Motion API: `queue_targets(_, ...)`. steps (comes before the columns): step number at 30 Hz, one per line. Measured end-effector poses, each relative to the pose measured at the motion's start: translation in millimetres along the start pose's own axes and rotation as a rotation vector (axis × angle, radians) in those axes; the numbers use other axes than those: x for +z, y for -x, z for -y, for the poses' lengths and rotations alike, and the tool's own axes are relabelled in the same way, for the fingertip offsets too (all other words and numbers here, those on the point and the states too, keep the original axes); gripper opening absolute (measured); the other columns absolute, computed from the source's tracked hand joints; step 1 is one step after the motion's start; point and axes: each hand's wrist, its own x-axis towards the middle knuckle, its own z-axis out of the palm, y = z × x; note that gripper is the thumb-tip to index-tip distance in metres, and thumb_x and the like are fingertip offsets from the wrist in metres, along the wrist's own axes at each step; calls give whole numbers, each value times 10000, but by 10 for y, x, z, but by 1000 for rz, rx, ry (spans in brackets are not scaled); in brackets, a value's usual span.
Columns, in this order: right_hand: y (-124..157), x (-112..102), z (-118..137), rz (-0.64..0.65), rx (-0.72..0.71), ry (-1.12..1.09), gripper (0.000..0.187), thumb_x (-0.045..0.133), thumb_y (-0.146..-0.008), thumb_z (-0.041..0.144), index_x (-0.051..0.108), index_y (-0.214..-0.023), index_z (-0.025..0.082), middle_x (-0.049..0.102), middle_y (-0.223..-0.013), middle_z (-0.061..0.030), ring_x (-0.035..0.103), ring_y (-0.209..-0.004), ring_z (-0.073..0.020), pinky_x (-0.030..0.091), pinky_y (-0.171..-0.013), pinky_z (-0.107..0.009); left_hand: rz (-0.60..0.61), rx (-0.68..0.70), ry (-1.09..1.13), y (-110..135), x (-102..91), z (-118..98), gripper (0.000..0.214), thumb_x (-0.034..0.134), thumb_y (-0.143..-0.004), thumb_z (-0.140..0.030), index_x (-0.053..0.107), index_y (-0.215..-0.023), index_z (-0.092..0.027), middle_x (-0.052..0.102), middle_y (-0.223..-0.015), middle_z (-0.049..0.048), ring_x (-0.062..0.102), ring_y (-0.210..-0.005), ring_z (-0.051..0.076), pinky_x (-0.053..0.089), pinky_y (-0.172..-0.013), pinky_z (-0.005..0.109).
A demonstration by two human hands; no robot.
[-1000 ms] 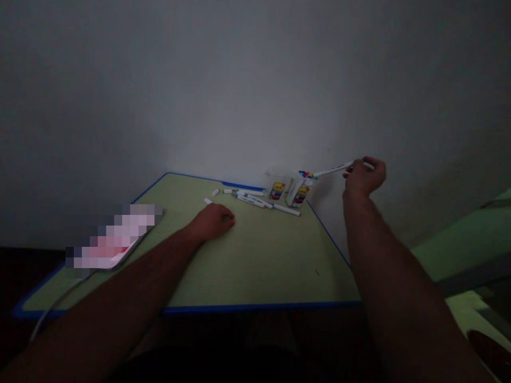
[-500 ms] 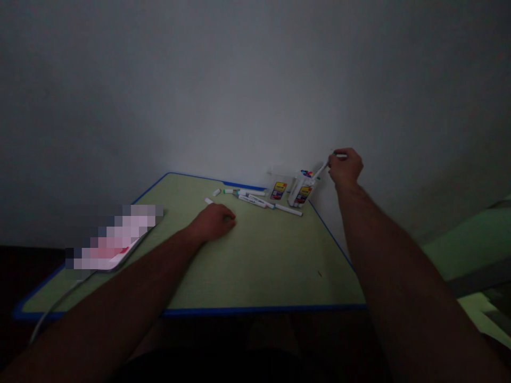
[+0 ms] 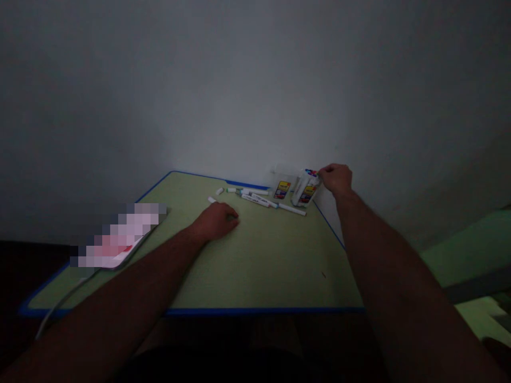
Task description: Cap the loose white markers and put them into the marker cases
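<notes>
My right hand (image 3: 336, 178) is at the top right of a clear case (image 3: 306, 190) packed with white markers. Its fingertips pinch the end of a marker there, whose body is now down in the case. An open-topped clear case (image 3: 282, 187) with the same yellow-and-dark label stands just to the left. My left hand (image 3: 219, 220) lies on the table with its fingers loosely curled, and nothing shows in them. A white marker piece (image 3: 212, 200) pokes out behind its knuckles. Several loose markers (image 3: 255, 199) lie beyond this hand, in front of the cases.
The pale green table (image 3: 263, 266) has a blue edge and meets a grey wall (image 3: 247, 96). A lit tablet with a blurred screen (image 3: 123, 234) lies at the left, its white cable (image 3: 59, 306) running off the front. A small white cap (image 3: 219, 191) lies near the back.
My right hand has come down and left, and the slanted marker it held has gone into the case. My left hand keeps its place on the table. The view has shifted slightly.
</notes>
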Motion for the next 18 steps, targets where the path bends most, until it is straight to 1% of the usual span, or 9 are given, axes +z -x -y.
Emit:
queue_targets(5,53,-19,-50,-16,19,21,213,636,-747,233,786,-857,130,760,-867,-113,685,-812,-229,502,-759,-317,-13,20,-13,-6,22,27,373,542,-853,-381,766,-1026,-138,746,-1082,135,676,-1024,257,473,-966,368)
queue_targets(10,123,-35,-65,-32,16,-5,218,619,-760,230,779,-867,127,755,-871,-113,677,-829,-235,497,-784,-336,-22,21,-19,-9,44,54,374,538,-854,-390,765,-1029,-149,746,-1097,125,675,-1034,252,472,-973,364)
queue_targets(15,196,-54,-14,-149,32,-52,189,587,-774,223,745,-826,134,731,-838,-94,652,-808,-229,482,-819,-357,-15,24,-25,-9,32,42,385,537,-856,-385,765,-1035,-132,745,-1093,132,674,-1036,254,468,-978,361)
queue_targets(18,253,-23,57,-247,79,-163,162,576,-771,228,711,-800,144,708,-813,-68,633,-780,-206,477,-807,-342,-20,17,-16,-7,26,35,386,546,-851,-381,765,-1040,-125,745,-1091,136,676,-1027,252,475,-965,355)
